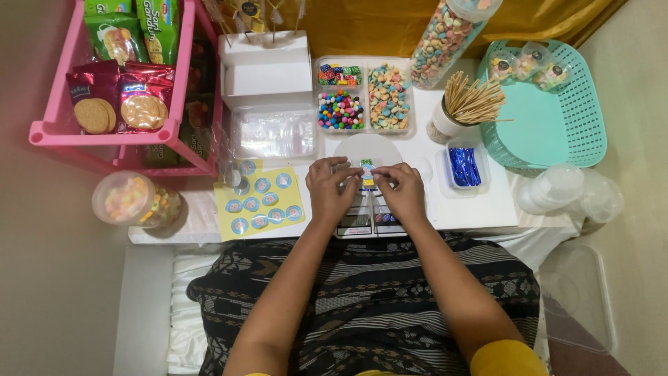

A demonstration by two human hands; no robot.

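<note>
At the centre of the frame a small clear packet [367,174] with a bit of coloured filling is pinched between both hands, above a kitchen scale [362,217] on the white table [480,205]. The left hand [329,189] grips its left edge with thumb and fingers closed narrow; the right hand [401,189] grips the right edge the same way. What exactly the fingertips are doing to the packet's top is too small to tell, possibly pressing a seal or sticker.

The grip is only at the edges, so my judgement is that a slip could tip the sweets onto the scale or twist the film out of line.

Left of centre lies a yellow sheet of round blue stickers [261,198]. Above centre, a divided clear tray [363,97] holds wrapped sweets, bright round candies and pastel pieces. At upper centre-right a tall jar [445,42] of pastel candies leans, close enough to be knocked by a reaching arm. Beside it a cup of wooden sticks [465,104], and below that a small tub with blue ties [463,167]. The teal basket [577,118] at upper right carries three filled cups. At left, a lidded tub of candies [132,200] and a pink rack [122,132] of biscuit packs.
</note>
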